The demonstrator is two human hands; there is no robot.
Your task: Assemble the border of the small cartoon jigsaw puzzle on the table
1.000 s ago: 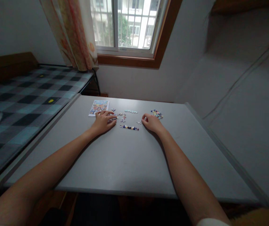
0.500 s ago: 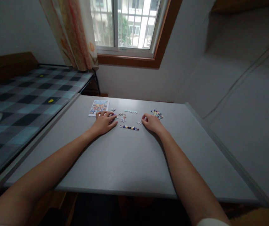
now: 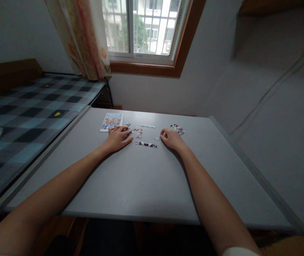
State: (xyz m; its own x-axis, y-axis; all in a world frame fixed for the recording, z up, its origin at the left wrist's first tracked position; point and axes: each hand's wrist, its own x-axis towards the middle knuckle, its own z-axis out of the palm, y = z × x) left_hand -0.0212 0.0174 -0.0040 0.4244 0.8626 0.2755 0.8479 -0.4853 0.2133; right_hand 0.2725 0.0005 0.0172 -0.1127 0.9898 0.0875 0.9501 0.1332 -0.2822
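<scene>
Both my arms reach across a grey table (image 3: pixel 130 185). My left hand (image 3: pixel 118 138) lies palm down with its fingers spread, and its fingertips rest on small loose puzzle pieces (image 3: pixel 138 132). My right hand (image 3: pixel 171 138) is curled on the tabletop with its fingers pinched on a tiny pale piece. Between the hands lies a joined strip of puzzle pieces (image 3: pixel 146 144). A short teal row of pieces (image 3: pixel 148 126) lies beyond it. A pile of loose pieces (image 3: pixel 177 129) sits just past my right hand.
A colourful reference picture card (image 3: pixel 112 121) lies at the table's far left. A bed with a checked blanket (image 3: pixel 32 113) adjoins the table's left edge. A window (image 3: pixel 141 28) with a curtain (image 3: pixel 80 39) faces me, and a grey wall runs along the right.
My left hand has shifted very slightly over the loose pieces. My right hand and the pieces on the table stay where they were.
</scene>
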